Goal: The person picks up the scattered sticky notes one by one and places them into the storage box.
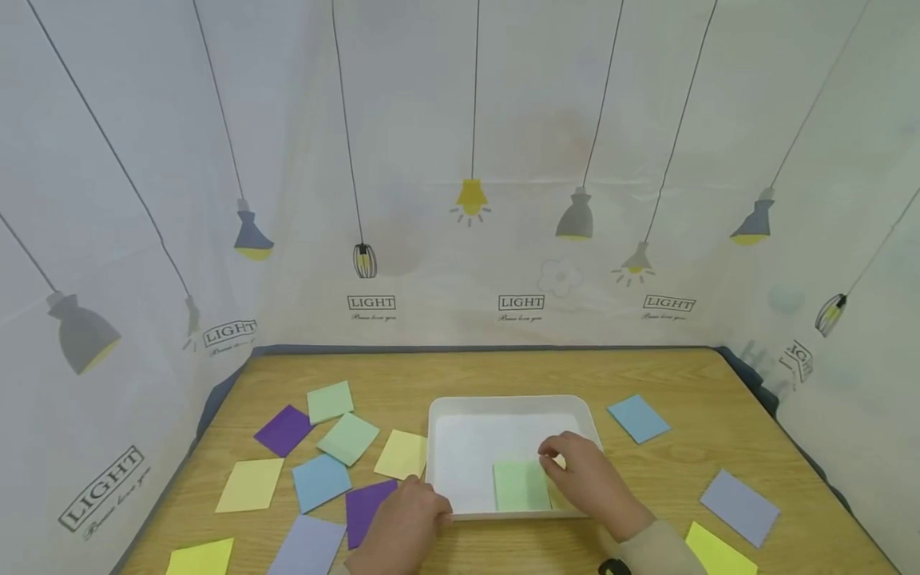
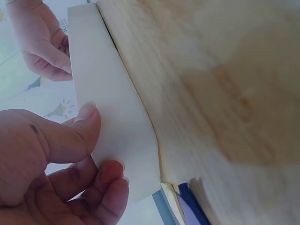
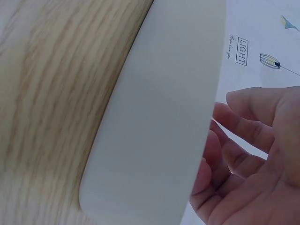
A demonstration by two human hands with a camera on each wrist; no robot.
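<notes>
Crosswise lies the white tray (image 1: 463, 447), long axis running left to right

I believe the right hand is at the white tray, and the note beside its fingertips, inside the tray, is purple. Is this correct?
Not the colour: in the head view, the note inside the white tray, beside the right hand, is light green.

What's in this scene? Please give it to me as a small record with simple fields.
table: wood-grained
tray: white
inside tray: green square; yellowish square, partly hidden
left of tray: nine squares, in green, purple, pale yellow, blue, lavender and bright yellow
right of tray: blue square, lavender square, bright yellow square
left hand: touching tray's near-left corner
right hand: over tray's right side
backdrop: printed with lamps
</notes>
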